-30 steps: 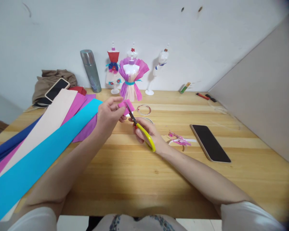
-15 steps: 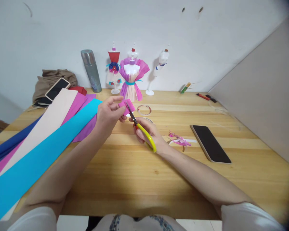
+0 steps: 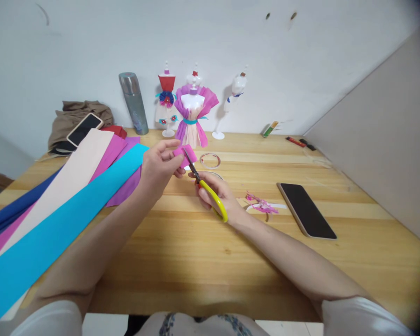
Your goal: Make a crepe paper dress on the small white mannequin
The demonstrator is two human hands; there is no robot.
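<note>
My left hand [image 3: 163, 161] pinches a small pink piece of crepe paper [image 3: 191, 155] between thumb and fingers. Scissors [image 3: 213, 198] with yellow handles are gripped in my right hand [image 3: 215, 186], their dark blades lying across the pink piece. Part of the handle is hidden behind my fingers. Just beyond both hands stands a small dress form [image 3: 193, 112] in a purple, pink and cream paper dress with a blue waistband. Two rolls of tape, one of them a tape ring [image 3: 210, 161], lie near my right hand.
Long crepe paper strips, a blue strip [image 3: 73, 210] uppermost, cover the left side. A flask [image 3: 135, 105], a red-topped dress form [image 3: 167, 100] and a white one [image 3: 238, 86] stand along the wall. Pink scraps [image 3: 262, 204] and a phone [image 3: 307, 210] lie right; a glue stick [image 3: 270, 129] is behind.
Almost nothing differs. The whole view has shifted very slightly, while both hands, the scissors and the pink piece keep the same arrangement.
</note>
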